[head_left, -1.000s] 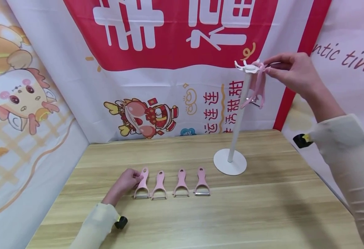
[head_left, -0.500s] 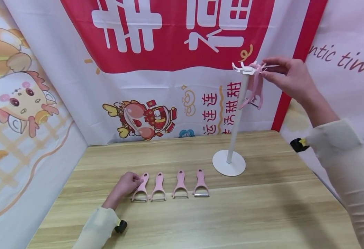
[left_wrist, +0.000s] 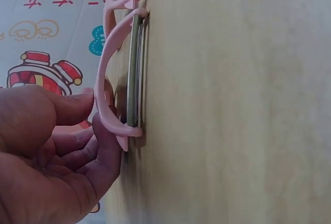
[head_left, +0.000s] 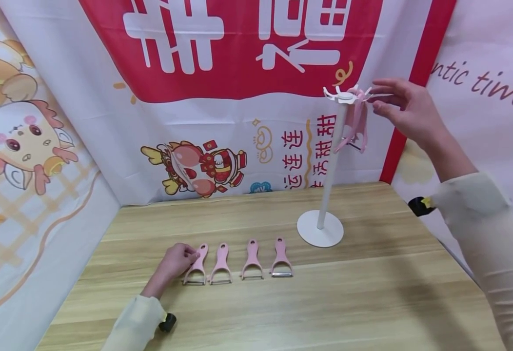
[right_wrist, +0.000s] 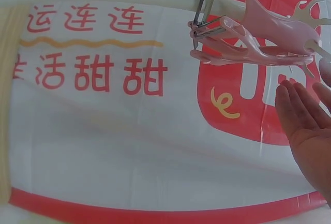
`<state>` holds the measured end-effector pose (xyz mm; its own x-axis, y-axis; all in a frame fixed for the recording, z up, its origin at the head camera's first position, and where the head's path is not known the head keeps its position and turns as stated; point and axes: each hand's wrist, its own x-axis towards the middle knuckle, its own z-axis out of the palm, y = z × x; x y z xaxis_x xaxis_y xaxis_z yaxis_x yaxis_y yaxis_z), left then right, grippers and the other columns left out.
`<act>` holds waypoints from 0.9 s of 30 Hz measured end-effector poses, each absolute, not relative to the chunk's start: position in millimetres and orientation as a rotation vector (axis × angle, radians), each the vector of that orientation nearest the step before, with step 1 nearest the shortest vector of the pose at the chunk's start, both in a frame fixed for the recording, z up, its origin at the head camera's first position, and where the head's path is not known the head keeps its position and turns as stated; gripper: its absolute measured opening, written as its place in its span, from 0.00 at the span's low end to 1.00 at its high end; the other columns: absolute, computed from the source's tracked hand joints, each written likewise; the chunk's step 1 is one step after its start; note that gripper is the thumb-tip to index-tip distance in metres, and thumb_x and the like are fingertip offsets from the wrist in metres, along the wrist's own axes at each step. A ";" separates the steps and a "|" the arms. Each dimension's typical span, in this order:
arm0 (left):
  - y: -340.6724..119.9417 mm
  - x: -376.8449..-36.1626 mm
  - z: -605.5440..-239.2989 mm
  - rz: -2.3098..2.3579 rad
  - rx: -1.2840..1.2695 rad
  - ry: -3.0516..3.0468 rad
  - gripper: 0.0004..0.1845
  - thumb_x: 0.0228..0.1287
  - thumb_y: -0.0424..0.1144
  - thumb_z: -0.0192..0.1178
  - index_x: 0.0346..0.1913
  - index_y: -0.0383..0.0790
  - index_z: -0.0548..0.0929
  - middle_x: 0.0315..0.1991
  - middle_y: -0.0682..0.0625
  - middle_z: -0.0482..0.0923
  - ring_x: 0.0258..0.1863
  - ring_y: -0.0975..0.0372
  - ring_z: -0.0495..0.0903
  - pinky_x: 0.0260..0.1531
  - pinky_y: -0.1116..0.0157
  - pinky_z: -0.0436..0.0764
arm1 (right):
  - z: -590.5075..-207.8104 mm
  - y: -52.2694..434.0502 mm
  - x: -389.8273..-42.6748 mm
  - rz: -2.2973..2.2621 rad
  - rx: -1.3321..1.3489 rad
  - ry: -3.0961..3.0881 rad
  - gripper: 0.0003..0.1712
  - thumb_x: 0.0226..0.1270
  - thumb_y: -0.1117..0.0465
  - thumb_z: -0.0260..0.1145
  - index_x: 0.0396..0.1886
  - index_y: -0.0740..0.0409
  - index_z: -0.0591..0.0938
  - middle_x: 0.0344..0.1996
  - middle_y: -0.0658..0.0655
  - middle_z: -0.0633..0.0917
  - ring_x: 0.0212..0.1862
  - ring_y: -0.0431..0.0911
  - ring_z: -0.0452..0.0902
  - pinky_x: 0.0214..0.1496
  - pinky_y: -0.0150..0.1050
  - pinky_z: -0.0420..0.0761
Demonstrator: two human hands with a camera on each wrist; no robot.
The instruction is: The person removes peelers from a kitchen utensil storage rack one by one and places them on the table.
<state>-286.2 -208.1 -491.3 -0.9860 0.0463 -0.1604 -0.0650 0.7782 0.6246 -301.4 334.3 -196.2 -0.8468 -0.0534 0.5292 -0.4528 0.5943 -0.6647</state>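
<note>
In the head view my left hand (head_left: pixel 178 261) pinches the handle of the leftmost pink peeler (head_left: pixel 200 258), which lies on the table. The left wrist view shows the thumb and curled fingers at this peeler's pink frame (left_wrist: pixel 103 74), its metal blade facing the bare wood. My right hand (head_left: pixel 403 105) is raised beside the hooked top of a white stand (head_left: pixel 330 170), its fingers loosely extended and apart from the peelers. Pink peelers (head_left: pixel 356 122) hang from the hooks there; two show, overlapping, in the right wrist view, with my right fingers just beyond their handle ends.
Three more pink peelers, a second (head_left: pixel 221 258), a third (head_left: pixel 252 256) and a fourth (head_left: pixel 280 253), lie in a row to the right. The stand's round base (head_left: pixel 320 239) is behind them. A printed cloth backdrop (head_left: pixel 239 122) closes off the table's back edge.
My right hand has let go of the pink peeler at the hook, and its fingers have spread slightly away. The leftmost peeler has tilted a little under my left hand.
</note>
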 end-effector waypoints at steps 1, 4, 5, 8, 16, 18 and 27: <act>-207.4 -285.9 -489.7 0.980 -0.012 2.814 0.13 0.67 0.38 0.62 0.46 0.28 0.84 0.32 0.44 0.84 0.29 0.61 0.79 0.28 0.68 0.78 | -196.9 335.1 -302.0 1.184 0.411 -2.362 0.32 0.70 0.56 0.65 0.72 0.43 0.70 0.66 0.54 0.77 0.59 0.38 0.78 0.51 0.19 0.78; -204.0 -286.2 -483.6 0.952 -0.013 2.849 0.14 0.68 0.39 0.61 0.47 0.29 0.83 0.36 0.43 0.85 0.31 0.59 0.80 0.29 0.67 0.79 | -201.3 337.6 -305.5 1.271 0.423 -2.353 0.32 0.70 0.56 0.65 0.72 0.44 0.69 0.66 0.54 0.77 0.58 0.36 0.78 0.51 0.19 0.78; -202.2 -286.4 -480.8 0.940 -0.005 2.867 0.15 0.68 0.39 0.60 0.47 0.29 0.83 0.37 0.42 0.85 0.32 0.59 0.80 0.30 0.66 0.79 | -204.3 338.6 -307.2 1.301 0.422 -2.353 0.32 0.71 0.56 0.64 0.72 0.44 0.69 0.66 0.54 0.76 0.58 0.36 0.78 0.51 0.20 0.79; -196.7 -286.5 -472.8 0.920 0.001 2.905 0.17 0.69 0.40 0.60 0.51 0.28 0.80 0.43 0.38 0.84 0.37 0.55 0.82 0.36 0.61 0.83 | -218.6 342.8 -313.0 1.382 0.402 -2.370 0.31 0.72 0.57 0.63 0.73 0.45 0.68 0.66 0.55 0.76 0.57 0.35 0.78 0.50 0.20 0.79; -172.7 -285.4 -453.2 0.989 0.044 2.926 0.20 0.70 0.41 0.60 0.57 0.30 0.76 0.48 0.40 0.82 0.45 0.54 0.82 0.39 0.61 0.84 | -275.4 347.3 -331.5 1.382 0.314 -2.624 0.30 0.74 0.52 0.61 0.73 0.49 0.69 0.65 0.57 0.78 0.58 0.42 0.78 0.65 0.40 0.79; -162.1 -284.7 -445.6 1.017 0.074 2.929 0.20 0.70 0.41 0.60 0.58 0.31 0.76 0.46 0.42 0.82 0.45 0.55 0.82 0.39 0.62 0.83 | -287.6 342.2 -334.7 1.411 0.355 -2.673 0.29 0.73 0.51 0.62 0.72 0.50 0.71 0.65 0.58 0.78 0.61 0.48 0.77 0.69 0.51 0.75; -117.1 -281.8 -418.9 1.107 0.308 2.909 0.16 0.70 0.39 0.61 0.55 0.35 0.79 0.43 0.46 0.83 0.42 0.57 0.81 0.41 0.62 0.85 | -322.0 313.9 -347.7 1.894 0.645 -2.448 0.27 0.74 0.62 0.60 0.71 0.55 0.69 0.66 0.55 0.77 0.62 0.42 0.78 0.63 0.34 0.79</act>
